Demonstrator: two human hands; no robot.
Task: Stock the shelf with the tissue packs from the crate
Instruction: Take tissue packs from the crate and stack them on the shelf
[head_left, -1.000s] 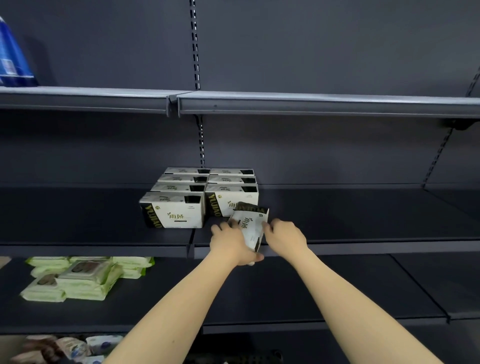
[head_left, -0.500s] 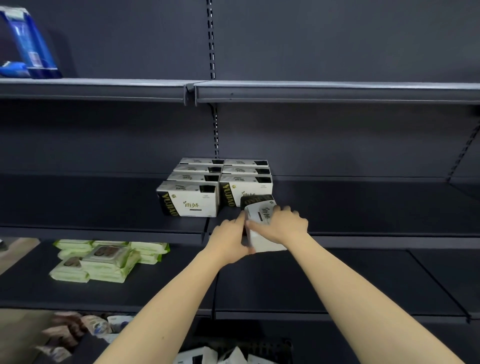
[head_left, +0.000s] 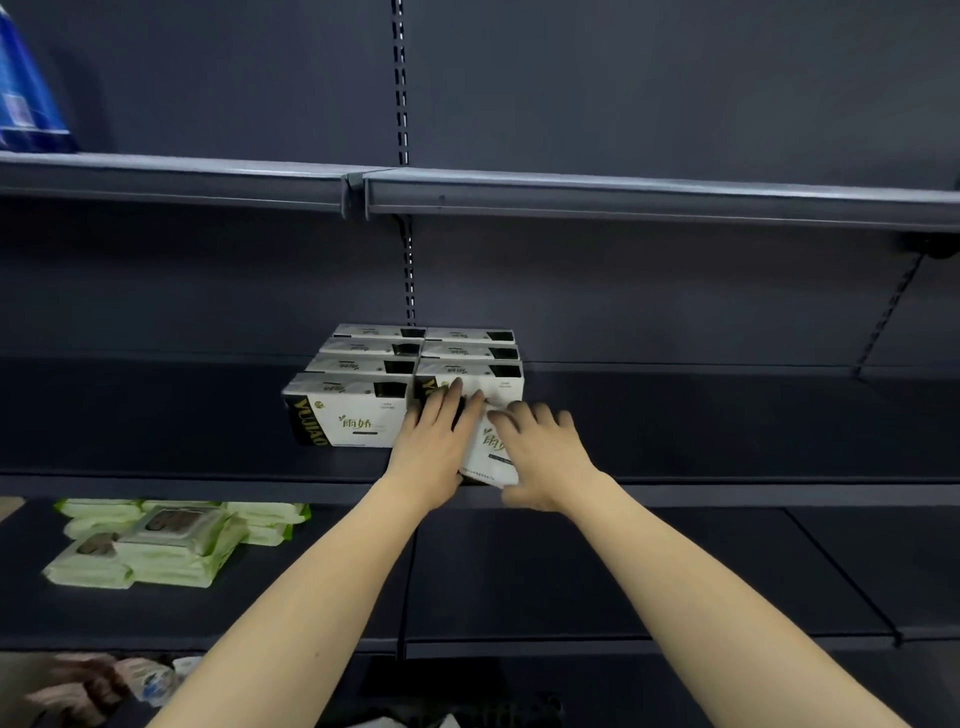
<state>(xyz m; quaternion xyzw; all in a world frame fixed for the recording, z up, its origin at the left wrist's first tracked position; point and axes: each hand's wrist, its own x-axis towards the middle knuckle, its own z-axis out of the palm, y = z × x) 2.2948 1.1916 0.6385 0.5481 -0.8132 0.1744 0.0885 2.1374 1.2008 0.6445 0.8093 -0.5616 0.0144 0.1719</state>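
Head view: seven shelved packs (head_left: 353, 415); both hands (head_left: 434, 447) (head_left: 545, 457) flat-fingered on eighth pack (head_left: 491, 457).

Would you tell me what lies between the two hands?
In the head view, a tissue pack sits between the left hand and right hand.
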